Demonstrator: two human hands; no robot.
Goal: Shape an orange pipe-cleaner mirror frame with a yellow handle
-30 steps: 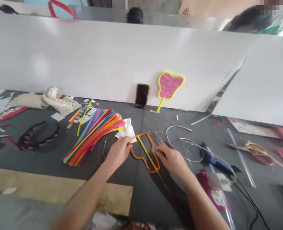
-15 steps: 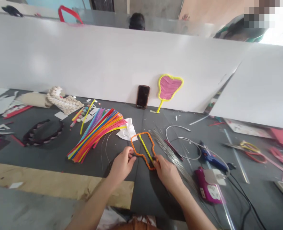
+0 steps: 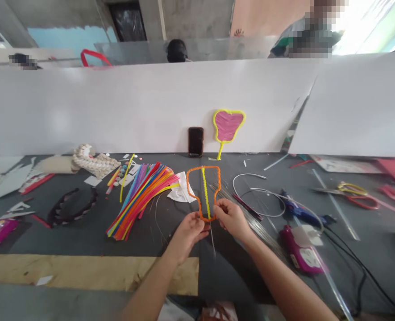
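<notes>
An orange pipe-cleaner frame [image 3: 219,179] stands upright between my hands, wide at the top and narrow at the bottom. Down its middle runs a yellow pipe cleaner [image 3: 205,191], and a thin wire [image 3: 212,243] sticks out below. My left hand [image 3: 191,234] is closed on the frame's lower left end. With thumb and fingers, my right hand [image 3: 231,218] pinches its lower right side. Just beyond, a bundle of coloured pipe cleaners [image 3: 140,196] lies to the left, and thin metal wires [image 3: 251,223] lie to the right.
A phone [image 3: 196,141] and a yellow-edged pink paddle shape [image 3: 229,126] lean on the white partition [image 3: 133,107]. At right are a blue glue gun [image 3: 301,210], a magenta power strip [image 3: 297,256] with cables, and scissors [image 3: 351,192]. A dark braided headband [image 3: 73,214] lies left.
The orange frame has been raised and turned more upright. My left hand has moved right to its bottom end, and my right hand has moved up slightly. The camera view has tilted up.
</notes>
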